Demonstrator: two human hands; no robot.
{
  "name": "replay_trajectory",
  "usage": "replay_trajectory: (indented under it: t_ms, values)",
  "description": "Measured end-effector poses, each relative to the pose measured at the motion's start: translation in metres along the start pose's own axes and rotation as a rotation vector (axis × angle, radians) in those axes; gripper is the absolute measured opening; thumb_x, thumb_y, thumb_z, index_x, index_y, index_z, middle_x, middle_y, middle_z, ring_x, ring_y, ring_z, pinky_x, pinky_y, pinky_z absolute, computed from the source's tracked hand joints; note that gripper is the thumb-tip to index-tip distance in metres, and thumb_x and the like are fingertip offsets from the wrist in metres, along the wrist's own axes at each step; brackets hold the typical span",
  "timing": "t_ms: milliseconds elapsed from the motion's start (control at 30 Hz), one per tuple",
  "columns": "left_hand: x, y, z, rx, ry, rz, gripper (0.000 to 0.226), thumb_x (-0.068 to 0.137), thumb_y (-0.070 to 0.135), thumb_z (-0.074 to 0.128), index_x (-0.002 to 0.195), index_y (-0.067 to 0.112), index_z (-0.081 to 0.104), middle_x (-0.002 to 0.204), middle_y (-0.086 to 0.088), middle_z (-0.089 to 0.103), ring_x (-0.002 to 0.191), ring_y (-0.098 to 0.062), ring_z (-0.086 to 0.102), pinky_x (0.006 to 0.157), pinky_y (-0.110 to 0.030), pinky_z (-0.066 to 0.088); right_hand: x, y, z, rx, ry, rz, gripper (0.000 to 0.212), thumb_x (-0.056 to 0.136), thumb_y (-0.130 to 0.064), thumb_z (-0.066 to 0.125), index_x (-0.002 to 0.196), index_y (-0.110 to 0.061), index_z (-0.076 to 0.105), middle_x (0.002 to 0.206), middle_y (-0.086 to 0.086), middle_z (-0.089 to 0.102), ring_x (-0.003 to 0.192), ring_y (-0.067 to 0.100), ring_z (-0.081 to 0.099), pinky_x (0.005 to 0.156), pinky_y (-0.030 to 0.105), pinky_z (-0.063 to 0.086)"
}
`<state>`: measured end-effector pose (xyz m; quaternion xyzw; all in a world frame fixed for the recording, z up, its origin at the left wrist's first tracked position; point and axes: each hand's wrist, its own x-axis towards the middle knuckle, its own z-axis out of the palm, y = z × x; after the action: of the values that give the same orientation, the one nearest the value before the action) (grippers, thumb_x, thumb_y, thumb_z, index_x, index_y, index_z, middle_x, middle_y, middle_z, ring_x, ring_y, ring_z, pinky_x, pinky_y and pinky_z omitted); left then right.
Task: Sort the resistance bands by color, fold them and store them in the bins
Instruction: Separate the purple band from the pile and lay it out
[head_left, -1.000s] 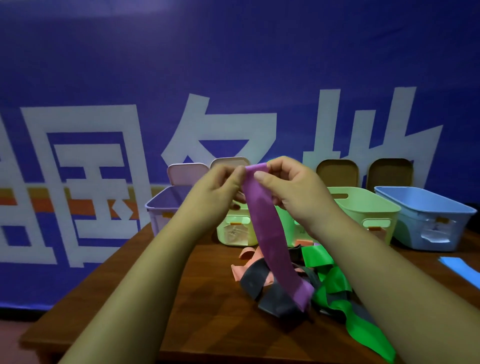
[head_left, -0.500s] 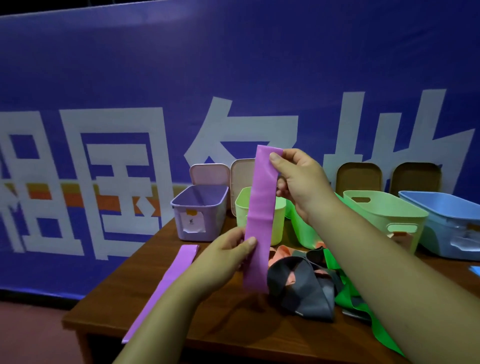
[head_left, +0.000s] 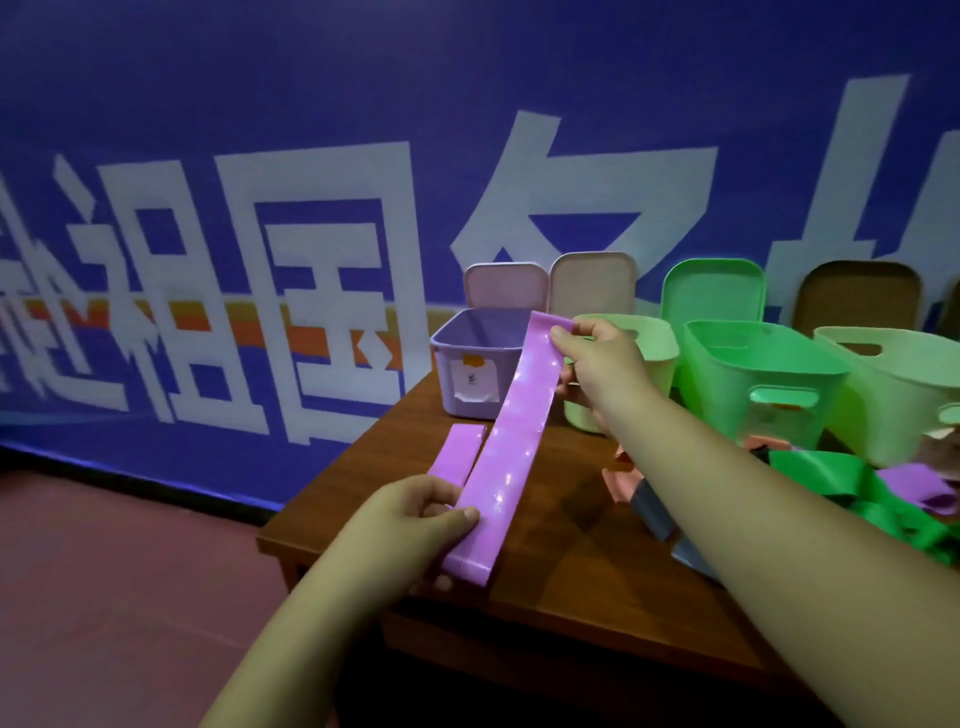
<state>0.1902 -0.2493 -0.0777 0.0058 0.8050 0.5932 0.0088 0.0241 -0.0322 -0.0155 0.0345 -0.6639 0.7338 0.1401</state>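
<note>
Both my hands are clamped on a purple resistance band (head_left: 511, 441), held taut and slanting above the left end of a brown wooden counter (head_left: 571, 561). My right hand (head_left: 597, 364) pinches its far end between thumb and fingers in front of the bins; my left hand (head_left: 415, 512) grips its near end over the counter's near-left corner. A second purple band (head_left: 457, 454) lies flat on the counter just left of the held one, its near end hidden behind my left hand.

Along the far edge stand a lilac bin (head_left: 467, 364), a pale green bin (head_left: 649, 338), a bright green bin (head_left: 753, 374) and another pale green bin at right (head_left: 893, 395), with lids (head_left: 504, 286) propped upright behind them. Right of my forearm lies a tangle of green, grey and salmon bands (head_left: 831, 483).

Behind the counter hangs a blue banner (head_left: 311, 104) with large white characters and an orange stripe. The floor (head_left: 104, 597) at left is dull red.
</note>
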Motion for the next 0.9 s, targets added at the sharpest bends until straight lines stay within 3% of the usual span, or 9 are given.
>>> replay_trajectory:
  t_ms: [200, 333, 467, 600, 700, 800, 900]
  values:
    - [-0.010, -0.021, -0.031, 0.056, 0.220, -0.070, 0.025, 0.084, 0.024, 0.090, 0.098, 0.013, 0.073, 0.073, -0.004, 0.075, 0.052, -0.029, 0.071, 0.062, -0.042, 0.063, 0.011, 0.066, 0.051, -0.042, -0.037, 0.152, 0.009, 0.102, -0.013, 0.070, 0.102, -0.014, 0.061, 0.071, 0.012, 0.060, 0.043, 0.013, 0.051, 0.043, 0.027, 0.049]
    - [-0.013, -0.030, -0.038, 0.150, 0.299, -0.060, 0.024, 0.085, 0.027, 0.089, 0.097, 0.016, 0.071, 0.077, -0.003, 0.076, 0.047, -0.026, 0.070, 0.048, -0.032, 0.057, 0.016, 0.094, 0.076, -0.077, -0.048, 0.208, 0.013, 0.102, -0.011, 0.071, 0.109, -0.010, 0.060, 0.078, 0.012, 0.062, 0.046, 0.015, 0.054, 0.042, 0.028, 0.050]
    - [-0.006, -0.043, -0.041, 0.211, 0.347, -0.042, 0.024, 0.084, 0.029, 0.090, 0.095, 0.021, 0.070, 0.078, -0.002, 0.074, 0.045, -0.018, 0.066, 0.045, -0.031, 0.053, 0.019, 0.112, 0.095, -0.203, -0.074, 0.240, 0.016, 0.101, -0.016, 0.073, 0.115, -0.012, 0.065, 0.090, 0.014, 0.070, 0.059, 0.019, 0.063, 0.051, 0.032, 0.057]
    - [0.002, -0.054, -0.043, 0.318, 0.384, -0.033, 0.025, 0.080, 0.035, 0.092, 0.090, 0.026, 0.072, 0.074, 0.005, 0.073, 0.061, -0.015, 0.069, 0.062, -0.043, 0.063, 0.018, 0.124, 0.104, -0.325, -0.071, 0.230, 0.022, 0.102, -0.020, 0.073, 0.122, -0.015, 0.066, 0.096, 0.013, 0.073, 0.060, 0.019, 0.065, 0.056, 0.030, 0.058]
    - [0.006, -0.058, -0.043, 0.375, 0.377, -0.034, 0.023, 0.082, 0.036, 0.090, 0.092, 0.026, 0.071, 0.078, 0.006, 0.072, 0.070, -0.010, 0.069, 0.067, -0.039, 0.062, 0.018, 0.127, 0.104, -0.455, -0.074, 0.180, 0.022, 0.102, -0.024, 0.072, 0.122, -0.015, 0.067, 0.095, 0.011, 0.074, 0.059, 0.018, 0.064, 0.058, 0.029, 0.056]
    - [0.008, -0.060, -0.043, 0.428, 0.362, -0.041, 0.023, 0.084, 0.036, 0.088, 0.095, 0.027, 0.071, 0.081, 0.008, 0.071, 0.073, -0.007, 0.067, 0.061, -0.026, 0.052, 0.017, 0.127, 0.104, -0.563, -0.082, 0.158, 0.021, 0.102, -0.026, 0.073, 0.120, -0.017, 0.068, 0.098, 0.008, 0.074, 0.062, 0.018, 0.065, 0.062, 0.031, 0.060]
    - [0.008, -0.064, -0.044, 0.433, 0.352, -0.057, 0.021, 0.085, 0.036, 0.087, 0.096, 0.029, 0.070, 0.082, 0.008, 0.072, 0.074, -0.007, 0.067, 0.058, -0.023, 0.046, 0.015, 0.127, 0.104, -0.634, -0.092, 0.138, 0.021, 0.103, -0.027, 0.072, 0.121, -0.017, 0.068, 0.100, 0.005, 0.072, 0.063, 0.017, 0.065, 0.059, 0.029, 0.055]
